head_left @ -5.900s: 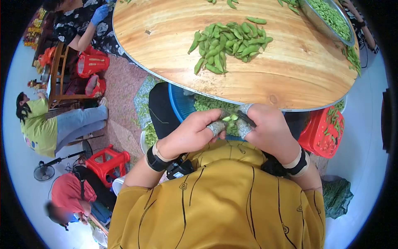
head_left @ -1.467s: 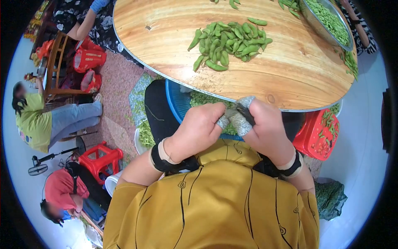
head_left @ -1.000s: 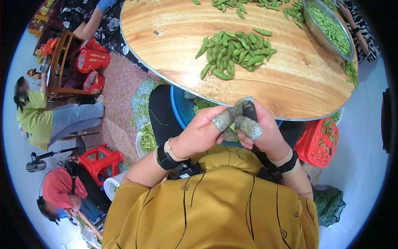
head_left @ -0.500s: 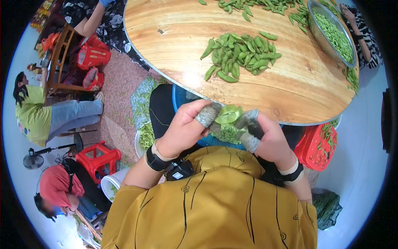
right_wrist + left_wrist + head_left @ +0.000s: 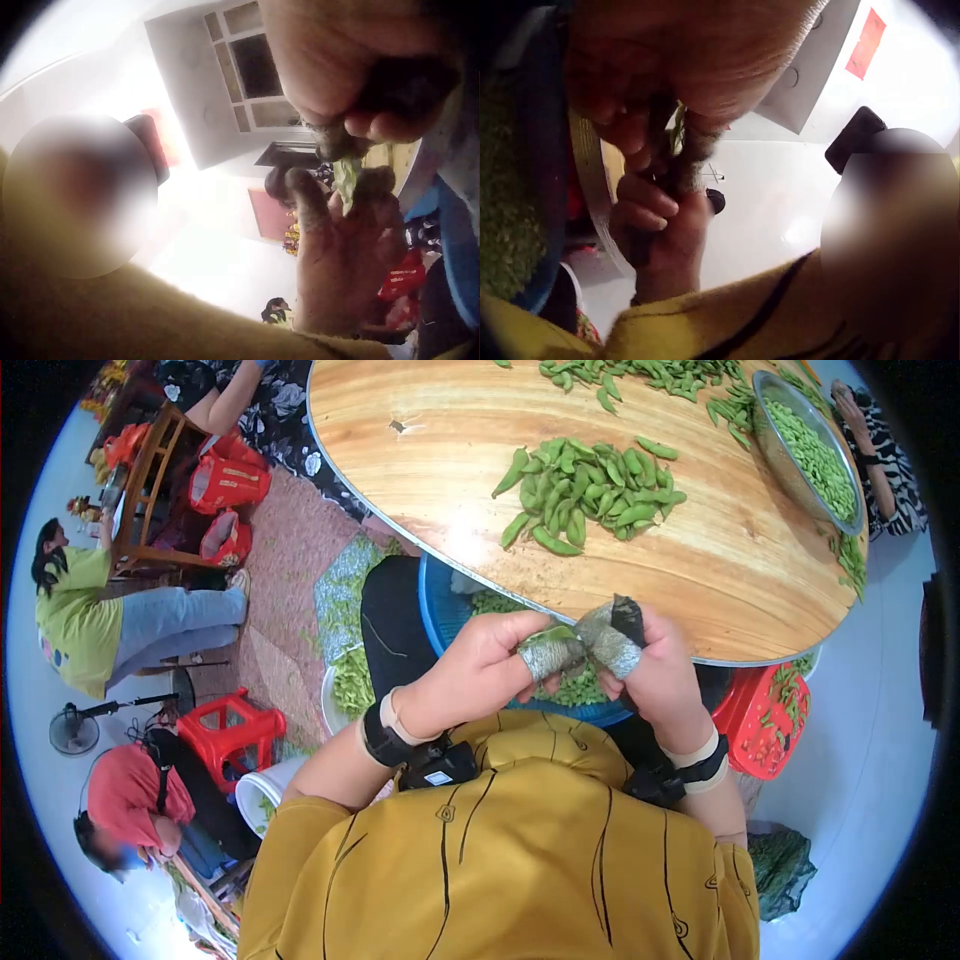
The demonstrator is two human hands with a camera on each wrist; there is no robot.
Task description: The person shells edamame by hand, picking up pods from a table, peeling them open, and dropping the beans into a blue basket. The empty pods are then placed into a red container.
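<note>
Over the lap, my left hand (image 5: 490,660) and right hand (image 5: 655,670) meet thumb to thumb at the table's near edge. Grey, stained tape wraps the thumbs and some fingers. Both hands pinch a green soybean pod (image 5: 347,180), seen between the fingertips in the right wrist view. The left wrist view shows only a sliver of the pod (image 5: 678,131); fingers cover the rest. Right below the hands, a blue basket (image 5: 432,600) holds shelled green beans (image 5: 578,688). A pile of whole soybean pods (image 5: 595,490) lies ahead on the wooden table (image 5: 740,580).
A metal bowl of shelled beans (image 5: 815,460) stands at the table's right, near more pods (image 5: 650,372). A red basket (image 5: 765,725) is at lower right, a white bucket (image 5: 250,792) and red stool (image 5: 235,730) at left. Other people are around the room.
Half a second ago the hands were apart, a split pod in the left fingers; now they are together again. The pile is slightly smaller than in the earliest frame. The head view has shifted.
</note>
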